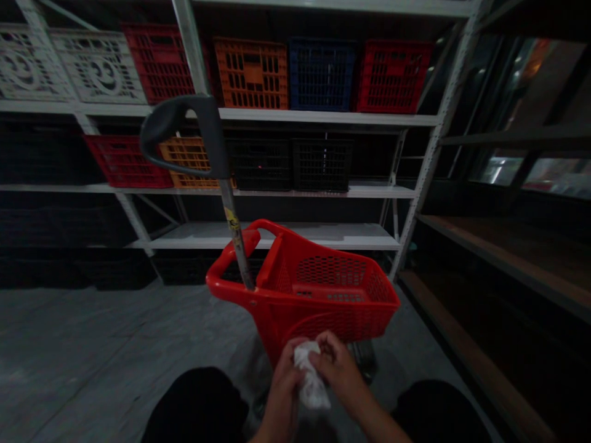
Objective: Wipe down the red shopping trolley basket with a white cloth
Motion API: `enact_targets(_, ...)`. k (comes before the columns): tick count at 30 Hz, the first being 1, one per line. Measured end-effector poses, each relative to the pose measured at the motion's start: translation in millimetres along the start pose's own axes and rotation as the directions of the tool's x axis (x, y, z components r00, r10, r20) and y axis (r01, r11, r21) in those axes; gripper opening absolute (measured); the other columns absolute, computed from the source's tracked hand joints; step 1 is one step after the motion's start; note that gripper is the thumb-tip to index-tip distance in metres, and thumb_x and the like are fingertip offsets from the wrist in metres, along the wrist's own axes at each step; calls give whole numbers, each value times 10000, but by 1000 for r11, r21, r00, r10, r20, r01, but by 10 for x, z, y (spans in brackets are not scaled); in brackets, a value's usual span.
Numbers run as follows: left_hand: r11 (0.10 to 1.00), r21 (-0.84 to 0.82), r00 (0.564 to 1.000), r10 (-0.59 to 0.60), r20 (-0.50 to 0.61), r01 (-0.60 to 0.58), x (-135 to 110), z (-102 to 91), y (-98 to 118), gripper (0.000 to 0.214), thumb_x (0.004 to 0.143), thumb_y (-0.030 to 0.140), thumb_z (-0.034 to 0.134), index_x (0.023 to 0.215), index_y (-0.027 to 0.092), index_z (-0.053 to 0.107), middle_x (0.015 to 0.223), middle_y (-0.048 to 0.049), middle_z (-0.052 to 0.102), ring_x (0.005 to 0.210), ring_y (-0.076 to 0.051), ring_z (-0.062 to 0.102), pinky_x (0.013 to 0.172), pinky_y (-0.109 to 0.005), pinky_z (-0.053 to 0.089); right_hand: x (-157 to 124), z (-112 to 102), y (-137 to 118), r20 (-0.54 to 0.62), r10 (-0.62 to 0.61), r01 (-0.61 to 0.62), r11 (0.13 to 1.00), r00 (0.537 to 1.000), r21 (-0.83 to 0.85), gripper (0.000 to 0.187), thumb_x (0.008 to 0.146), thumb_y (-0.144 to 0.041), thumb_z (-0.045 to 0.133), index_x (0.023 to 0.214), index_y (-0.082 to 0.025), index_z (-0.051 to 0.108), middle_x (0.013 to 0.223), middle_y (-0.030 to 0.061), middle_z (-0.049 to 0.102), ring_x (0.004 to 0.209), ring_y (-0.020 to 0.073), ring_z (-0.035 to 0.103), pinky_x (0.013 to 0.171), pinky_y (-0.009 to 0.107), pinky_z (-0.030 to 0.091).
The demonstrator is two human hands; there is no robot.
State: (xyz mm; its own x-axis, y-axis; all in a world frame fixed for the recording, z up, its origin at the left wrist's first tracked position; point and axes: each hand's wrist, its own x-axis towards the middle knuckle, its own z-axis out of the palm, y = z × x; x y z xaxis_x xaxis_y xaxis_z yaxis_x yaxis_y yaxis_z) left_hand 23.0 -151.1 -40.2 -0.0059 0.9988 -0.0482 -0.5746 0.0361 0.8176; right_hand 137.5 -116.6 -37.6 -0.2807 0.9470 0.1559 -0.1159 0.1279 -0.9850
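Low in the head view, between two dark-clad knees, my left hand [287,376] and my right hand [337,364] come together around a crumpled white cloth or tissue [312,387]. Fingers of both hands are closed on it, and its loose end hangs down between them. Whether it is fabric or paper I cannot make out. Just beyond the hands stands a red plastic shopping cart [318,315] with a mesh-sided basket. A metal pole with a grey loop handle [215,138] rises at the cart's left end.
White metal shelving [323,115] behind the cart bears red, orange, blue, white and black plastic crates, such as an orange crate [253,74]. Wooden-edged dark shelves [498,258] line the right side. The grey concrete floor [92,351] extends to the left.
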Motion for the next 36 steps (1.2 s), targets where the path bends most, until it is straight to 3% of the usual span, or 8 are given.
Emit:
enact_targets(3,992,120,998,45,38,-49,2,9,-5,434,572,243,563,1004,207,539,919,-37,610,771,-179,571,668,-272,441,-4,-48,-6,-22,-14,13,998,1000,-67,173,705,-324,585,689,-169,511,617,-36,489,575,104,457,537,199,349)
enact_targets(6,953,278,989,138,-45,-120,56,-34,5,496,608,408,584,1054,200,515,1092,-88,558,938,-230,544,762,-311,439,-33,-102,-9,-96,-92,66,966,991,-251,133,730,-275,553,667,-157,559,653,-7,533,636,127,490,587,215,359)
enact_targets(10,868,490,974,178,-142,-87,123,-39,-61,561,508,418,694,988,193,512,883,-62,596,759,-182,567,686,-287,445,-70,-93,-55,-103,-145,107,944,984,-313,133,729,-264,567,666,-155,610,671,17,581,675,149,528,627,229,376)
enact_targets(15,959,275,996,-56,-71,74,74,40,-84,358,571,335,670,872,190,539,803,-27,614,676,-139,563,592,-236,429,-60,-47,-111,-102,9,-10,1000,995,-11,279,774,-406,527,764,-147,630,705,44,627,660,159,557,603,240,407)
enact_targets(19,984,78,987,-158,-30,160,50,7,41,220,640,264,610,837,170,588,768,-16,618,679,-127,561,638,-240,435,-90,-123,-58,-39,120,-105,956,992,274,420,784,-503,488,1021,-166,574,871,78,651,730,179,594,623,270,433)
enact_targets(24,990,-66,982,-130,-140,121,100,-72,115,99,622,213,615,699,151,603,653,15,588,597,-99,523,598,-220,425,-181,-259,51,29,76,-80,973,997,216,466,609,-459,702,978,-189,609,945,66,639,844,197,582,716,291,434)
enact_targets(30,988,-44,983,-154,-100,150,73,-26,114,90,633,215,627,678,142,603,628,13,578,581,-86,511,584,-201,413,-168,-257,4,23,8,-10,995,1000,104,273,628,-420,690,740,-171,669,888,59,638,860,208,565,771,311,425)
enact_targets(36,965,238,974,-155,168,112,62,-118,27,242,549,113,648,783,169,622,693,-3,609,620,-109,529,621,-228,412,-50,-292,24,-152,178,-120,937,972,329,288,656,-438,656,709,-157,625,636,15,606,589,138,536,584,244,412)
